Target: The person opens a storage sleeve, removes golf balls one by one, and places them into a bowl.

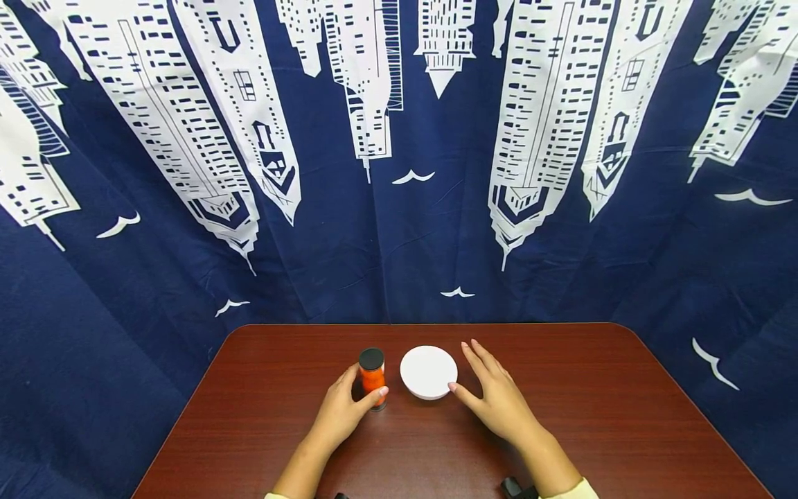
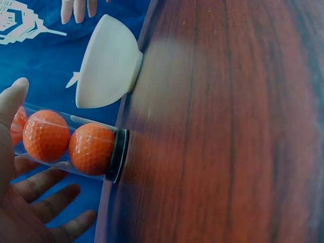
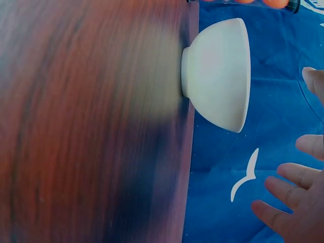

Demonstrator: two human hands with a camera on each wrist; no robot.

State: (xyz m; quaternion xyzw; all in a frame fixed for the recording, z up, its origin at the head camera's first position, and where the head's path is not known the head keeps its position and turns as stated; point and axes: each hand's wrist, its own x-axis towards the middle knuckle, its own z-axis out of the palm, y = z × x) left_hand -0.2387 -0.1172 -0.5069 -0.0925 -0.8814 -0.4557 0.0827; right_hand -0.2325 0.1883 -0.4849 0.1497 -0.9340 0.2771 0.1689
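Tube [image 1: 373, 380] and bowl [image 1: 427, 371] side by side on a reddish-brown table [image 1: 262, 395], both nearer its far edge than its left or right edge. The clear tube stands upright to the left of the bowl, with a black lid [image 1: 371, 358] above, a black base cap [image 2: 119, 156] below and dimpled orange balls [image 2: 92, 149] stacked inside. The left hand [image 1: 339, 410] is placed around the tube, thumb on one side and loosely extended, spread fingers on the other, not wrapped tightly; whether skin meets plastic cannot be told. The white bowl rests on its foot, mouth upward. The right hand [image 1: 499, 402], its fingers spread wide and holding nothing, is raised beside the bowl's right side; the right wrist view shows a gap between them. Beyond the table's far edge hangs a blue cloth [image 1: 386, 242] printed with white inverted buildings and birds.
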